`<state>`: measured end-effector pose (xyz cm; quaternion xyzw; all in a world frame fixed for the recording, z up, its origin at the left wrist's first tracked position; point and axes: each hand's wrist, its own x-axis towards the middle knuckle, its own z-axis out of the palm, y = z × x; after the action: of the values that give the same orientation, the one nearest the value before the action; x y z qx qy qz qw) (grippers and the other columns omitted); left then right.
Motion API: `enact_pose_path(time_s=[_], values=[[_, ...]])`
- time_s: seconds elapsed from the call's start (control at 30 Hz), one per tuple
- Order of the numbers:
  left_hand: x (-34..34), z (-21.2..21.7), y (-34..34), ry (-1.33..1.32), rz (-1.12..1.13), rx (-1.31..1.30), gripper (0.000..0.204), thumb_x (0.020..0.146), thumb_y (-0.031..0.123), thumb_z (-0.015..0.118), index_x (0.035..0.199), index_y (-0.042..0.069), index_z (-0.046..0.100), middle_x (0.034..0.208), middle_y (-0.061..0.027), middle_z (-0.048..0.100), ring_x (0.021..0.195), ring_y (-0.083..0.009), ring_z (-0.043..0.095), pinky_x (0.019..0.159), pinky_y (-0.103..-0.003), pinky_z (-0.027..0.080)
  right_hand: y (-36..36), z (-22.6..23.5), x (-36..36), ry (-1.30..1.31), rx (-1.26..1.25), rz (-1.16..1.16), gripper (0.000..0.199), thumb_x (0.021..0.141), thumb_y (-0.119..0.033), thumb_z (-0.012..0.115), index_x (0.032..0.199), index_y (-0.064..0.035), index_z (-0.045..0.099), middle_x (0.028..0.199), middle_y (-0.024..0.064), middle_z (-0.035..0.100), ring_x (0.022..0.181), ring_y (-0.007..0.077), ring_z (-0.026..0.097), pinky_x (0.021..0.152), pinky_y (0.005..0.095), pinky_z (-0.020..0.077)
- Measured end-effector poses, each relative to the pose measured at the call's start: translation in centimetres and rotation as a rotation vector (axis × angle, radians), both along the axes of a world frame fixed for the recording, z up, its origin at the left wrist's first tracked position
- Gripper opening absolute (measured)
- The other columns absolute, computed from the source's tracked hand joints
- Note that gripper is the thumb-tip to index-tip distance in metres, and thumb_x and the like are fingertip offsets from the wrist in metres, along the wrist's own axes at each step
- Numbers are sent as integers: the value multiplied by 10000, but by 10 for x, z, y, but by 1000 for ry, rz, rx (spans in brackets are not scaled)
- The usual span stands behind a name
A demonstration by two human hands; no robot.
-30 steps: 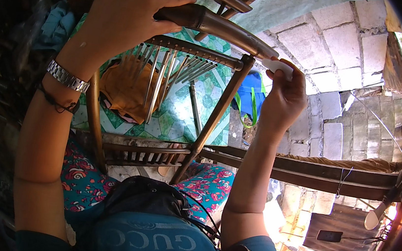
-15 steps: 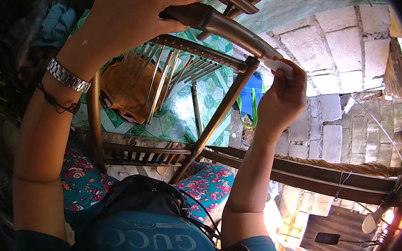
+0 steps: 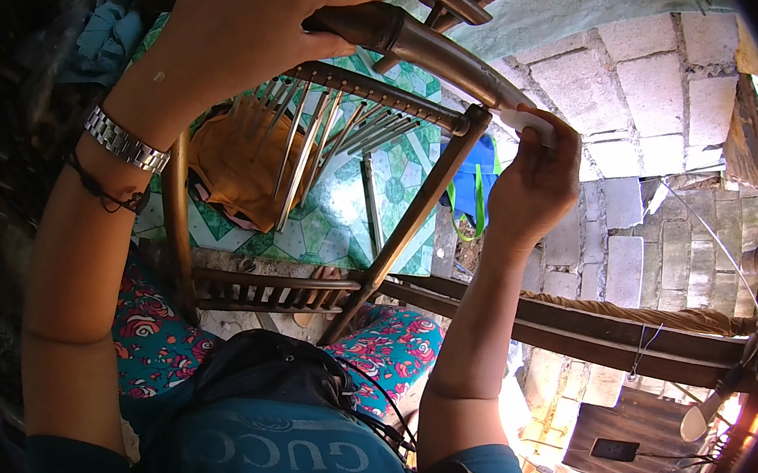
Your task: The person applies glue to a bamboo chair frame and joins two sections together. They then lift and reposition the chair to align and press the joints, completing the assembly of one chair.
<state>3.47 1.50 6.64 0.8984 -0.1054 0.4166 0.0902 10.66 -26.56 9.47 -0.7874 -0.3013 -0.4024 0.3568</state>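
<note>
A brown bamboo chair frame (image 3: 437, 182) stands in front of me, with thin metal-looking rods (image 3: 302, 158) fanning down from its crossbar. My left hand (image 3: 254, 17), with a metal watch on the wrist, is wrapped round the thick curved bamboo rail (image 3: 419, 47) at the top. Near the rail's right end, my right hand (image 3: 538, 171) pinches a small white object (image 3: 525, 121) with a narrow tip. That tip points at the rail's end, close to the joint with the chair's slanted leg; whether they touch I cannot tell. Fingers hide most of the white object.
Behind the frame is a table with a green patterned top (image 3: 327, 240), bearing an orange-brown cloth (image 3: 238, 164). A blue bag (image 3: 473, 177) with green straps lies beyond. At right are a block wall (image 3: 593, 79), a long dark bamboo beam (image 3: 628, 349) and a phone (image 3: 615, 449).
Almost nothing differs. My left forearm has shifted very slightly to the left, and both hands keep their grip at nearly the same spots.
</note>
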Motion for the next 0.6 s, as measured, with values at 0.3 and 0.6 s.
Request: enact_pose_path(time_s=[0.3,0.6], values=[[2,-3,2,-18,-1,23,474,821,350,770,1270,231,671,944,-20,710,800,-178,674,704,-325,549,0,1,-1,40,39,6,158,903,45,564,995,-36,664,883,108,730,812,180,731,707,289,559],[1,3,0,-60,-44,0,466,816,340,775,1262,239,680,948,-13,708,722,-162,639,668,-327,537,-28,2,7,537,554,447,146,900,50,576,1041,82,595,1038,205,681,956,299,696,854,372,587]])
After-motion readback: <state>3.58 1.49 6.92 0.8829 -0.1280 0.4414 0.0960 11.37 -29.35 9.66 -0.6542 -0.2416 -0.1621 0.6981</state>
